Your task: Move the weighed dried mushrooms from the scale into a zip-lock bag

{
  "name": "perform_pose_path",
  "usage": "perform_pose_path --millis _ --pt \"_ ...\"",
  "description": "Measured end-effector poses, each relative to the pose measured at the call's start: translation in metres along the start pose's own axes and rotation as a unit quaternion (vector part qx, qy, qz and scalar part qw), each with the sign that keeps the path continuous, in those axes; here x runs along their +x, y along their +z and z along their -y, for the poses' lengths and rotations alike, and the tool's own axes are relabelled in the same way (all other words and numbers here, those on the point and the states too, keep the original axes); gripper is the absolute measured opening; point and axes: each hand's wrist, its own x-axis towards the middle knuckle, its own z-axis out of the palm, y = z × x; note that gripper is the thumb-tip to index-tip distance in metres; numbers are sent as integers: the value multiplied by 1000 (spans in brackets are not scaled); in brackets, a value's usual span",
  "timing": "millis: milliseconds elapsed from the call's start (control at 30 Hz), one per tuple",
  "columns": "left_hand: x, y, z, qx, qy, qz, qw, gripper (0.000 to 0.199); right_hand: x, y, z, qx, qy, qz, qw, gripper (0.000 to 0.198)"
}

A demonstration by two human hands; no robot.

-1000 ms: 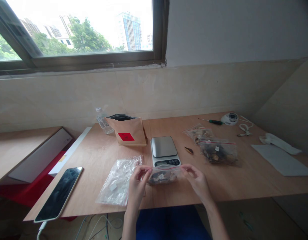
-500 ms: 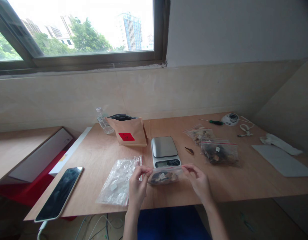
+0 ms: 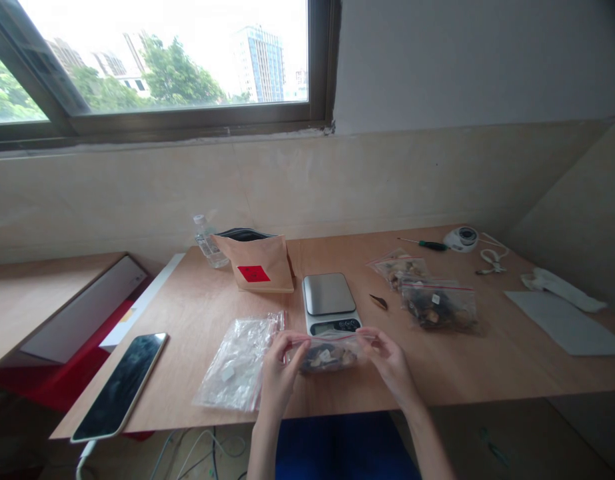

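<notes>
A clear zip bag [image 3: 328, 357] with dark and tan dried pieces and a small white label lies at the table's near side. My left hand [image 3: 283, 363] pinches the left end of its top edge between thumb and fingers. At the right end of that edge, my right hand [image 3: 387, 357] pinches the plastic too. Just behind the bag stands a digital kitchen scale [image 3: 330, 300] with a bare steel plate; the bag's top covers part of its display. Flat clear zip bags [image 3: 232, 367] lie beside my left hand.
A brown paper pouch [image 3: 260, 263] stands open at the back, beside a plastic bottle [image 3: 210, 243]. A phone [image 3: 121, 387] lies at left. Filled zip bags [image 3: 440, 307], a dried piece [image 3: 378, 302], a screwdriver [image 3: 432, 245], a camera [image 3: 461, 239] and white paper [image 3: 562, 323] are at right.
My right hand has shifted slightly left along the bag's top edge, and my left hand slightly right. The bag stays in front of the scale.
</notes>
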Motion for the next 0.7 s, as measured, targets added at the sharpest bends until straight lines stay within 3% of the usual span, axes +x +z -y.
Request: perform_pose_path --millis 333,700 --pt "0 1 2 3 -18 22 1000 25 2 -1 0 -41 -54 -19 998 28" --pt "-1 3 3 31 19 6 999 19 2 4 1 -48 -106 -54 992 20"
